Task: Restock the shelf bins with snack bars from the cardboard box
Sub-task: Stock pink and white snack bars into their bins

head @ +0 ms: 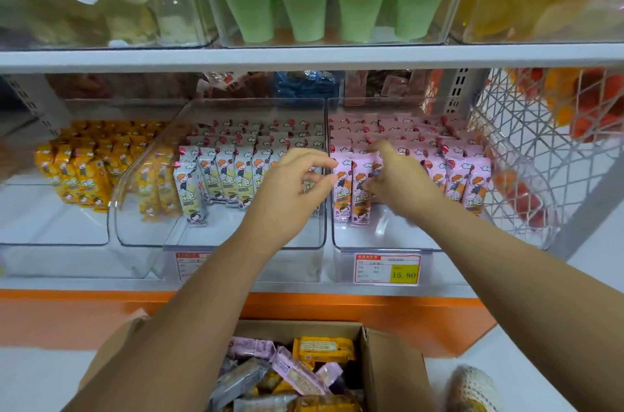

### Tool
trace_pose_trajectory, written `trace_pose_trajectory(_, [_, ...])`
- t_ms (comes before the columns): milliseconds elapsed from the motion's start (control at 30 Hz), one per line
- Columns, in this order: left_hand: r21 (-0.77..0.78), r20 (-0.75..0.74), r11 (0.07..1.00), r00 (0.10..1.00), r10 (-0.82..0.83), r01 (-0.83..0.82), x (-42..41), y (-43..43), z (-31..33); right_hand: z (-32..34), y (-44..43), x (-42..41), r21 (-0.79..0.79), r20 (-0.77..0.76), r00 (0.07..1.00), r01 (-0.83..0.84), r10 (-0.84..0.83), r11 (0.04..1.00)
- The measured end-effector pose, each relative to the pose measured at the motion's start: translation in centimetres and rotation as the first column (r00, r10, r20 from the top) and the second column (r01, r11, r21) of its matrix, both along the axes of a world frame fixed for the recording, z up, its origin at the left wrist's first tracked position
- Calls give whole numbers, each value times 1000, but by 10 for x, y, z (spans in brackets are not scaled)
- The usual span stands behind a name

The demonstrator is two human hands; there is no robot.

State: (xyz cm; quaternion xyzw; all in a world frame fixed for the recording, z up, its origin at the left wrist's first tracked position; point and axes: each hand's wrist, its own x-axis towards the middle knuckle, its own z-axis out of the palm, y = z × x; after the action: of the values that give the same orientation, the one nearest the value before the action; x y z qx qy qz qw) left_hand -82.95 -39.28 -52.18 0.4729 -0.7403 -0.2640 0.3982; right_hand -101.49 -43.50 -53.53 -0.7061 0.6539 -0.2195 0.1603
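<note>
Shelf: white board with an orange front face. Three clear bins stand side by side along its front edge.

Left bin: yellow bars stand in rows at the back. The front of its floor is bare.

Middle bin: white bars stand upright in rows from the back wall forward. One bar at the left end of the front row stands slightly ahead of the others.

Right bin: pink bars stand upright in rows, filling the back and middle. A price tag is fixed to its front edge.

Wire basket: just beside the right bin, at the shelf's right end.

Box: cardboard, open, below the shelf's front edge at the bottom of view. It holds loose bars in pink, yellow and grey wrappers, lying flat and jumbled.

Left hand: over the right end of the middle bin, near the wall shared with the right bin. The fingers are loosely curled and nothing is seen in them.

Right hand: inside the right bin at the left end of the front row. The thumb is on top and the fingers are curled round the face of one of the pink bars, gripping it. The outline is slightly blurred.
</note>
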Motion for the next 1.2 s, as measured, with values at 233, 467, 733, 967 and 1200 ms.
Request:
trace_pose_trajectory(233, [-8, 51, 1000, 999, 19, -19, 4, 12, 6, 7, 17, -9, -9, -43, 999, -13, 13, 1000])
trace_pose_trajectory(467, [16, 129, 999, 990, 48, -51, 12, 35, 15, 15, 13, 9, 26, -204, 978, -32, 37, 999])
trace_pose_trajectory(733, [114, 203, 993, 979, 3, -26, 12, 38, 11, 11, 2, 12, -100, -311, 950, -30, -3, 995])
trace_pose_trajectory(967, [121, 140, 993, 990, -3, -14, 12, 32, 8, 2, -2, 8, -98, -302, 953, -49, 17, 994])
trace_pose_trajectory(1200, [112, 145, 994, 989, -11, -5, 12, 33, 6, 7, 9, -6, -91, -237, 971, -63, 39, 994])
